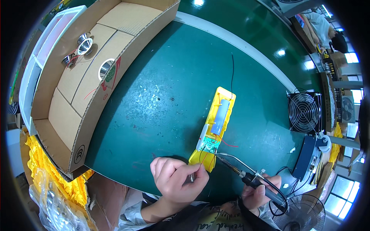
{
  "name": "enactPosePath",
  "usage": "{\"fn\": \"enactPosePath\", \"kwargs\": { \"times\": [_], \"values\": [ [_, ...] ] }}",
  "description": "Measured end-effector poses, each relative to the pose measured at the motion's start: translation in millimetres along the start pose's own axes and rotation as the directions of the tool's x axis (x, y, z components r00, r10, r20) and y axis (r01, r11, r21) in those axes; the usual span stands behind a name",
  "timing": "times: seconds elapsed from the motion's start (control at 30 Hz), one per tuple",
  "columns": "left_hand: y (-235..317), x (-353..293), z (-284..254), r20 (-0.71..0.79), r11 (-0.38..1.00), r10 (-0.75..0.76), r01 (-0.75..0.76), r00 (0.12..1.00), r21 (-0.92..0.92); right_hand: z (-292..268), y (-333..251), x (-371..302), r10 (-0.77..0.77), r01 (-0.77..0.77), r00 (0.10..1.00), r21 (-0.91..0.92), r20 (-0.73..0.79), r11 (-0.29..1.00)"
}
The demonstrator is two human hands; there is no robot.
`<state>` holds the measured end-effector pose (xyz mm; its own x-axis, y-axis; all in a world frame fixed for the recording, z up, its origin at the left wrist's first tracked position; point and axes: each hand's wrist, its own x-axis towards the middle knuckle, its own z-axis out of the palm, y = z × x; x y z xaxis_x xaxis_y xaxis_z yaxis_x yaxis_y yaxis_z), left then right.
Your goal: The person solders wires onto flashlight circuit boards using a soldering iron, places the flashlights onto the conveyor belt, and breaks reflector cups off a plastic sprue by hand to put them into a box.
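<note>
A yellow plastic housing [228, 94] lies open on the bench, with a blue cylindrical battery [221, 115] and a green circuit board [210, 144] in it. My right hand [260, 192] grips a soldering iron [250, 179] with a curved metal tube; its tip is at the board's lower right edge. My left hand [179, 179] is closed in a pinch on a thin red wire [204, 158] just below the board. A shiny metal piece [192, 177] shows partly between its fingers; the rest is hidden. Another red wire [229, 145] sticks out right, and a black wire [232, 73] extends beyond the housing.
A cardboard box [127, 52] holding several silver reflector cups [85, 46] stands on the left of the green bench [162, 88]. At the right are a square fan [304, 109] and a black device [305, 157]. Yellow parts [58, 175] lie lower left. Another person [320, 29] is far right.
</note>
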<state>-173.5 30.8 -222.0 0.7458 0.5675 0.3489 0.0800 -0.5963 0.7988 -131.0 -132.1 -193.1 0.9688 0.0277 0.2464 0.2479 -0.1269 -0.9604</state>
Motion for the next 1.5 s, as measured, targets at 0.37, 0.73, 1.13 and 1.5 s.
{"fn": "enactPosePath", "kwargs": {
  "times": [0.37, 0.73, 1.13, 1.5],
  "values": [
    [-1, 1, 2, -0.004, 1.0, -0.02, 0.02, 1.0, 0.001, 10, -1, 0, 0.075, -0.075, 0.997, -0.012, -0.017, 0.997],
    [-1, 1, 2, -0.006, 1.0, -0.005, 0.005, 1.0, -0.004, 3, -4, 3, 0.136, -0.137, 0.99, 0.031, 0.045, 0.99],
    [-2, 0, 1, 0.009, 1.0, -0.004, 0.004, 1.0, 0.01, 1, -12, 6, 0.198, -0.2, 0.979, 0.027, 0.049, 0.979],
    [-1, 2, 2, 0.007, 1.0, -0.007, 0.007, 1.0, 0.007, 0, -14, 7, 0.183, -0.183, 0.979, -0.013, 0.089, 0.983]
  ]
}}
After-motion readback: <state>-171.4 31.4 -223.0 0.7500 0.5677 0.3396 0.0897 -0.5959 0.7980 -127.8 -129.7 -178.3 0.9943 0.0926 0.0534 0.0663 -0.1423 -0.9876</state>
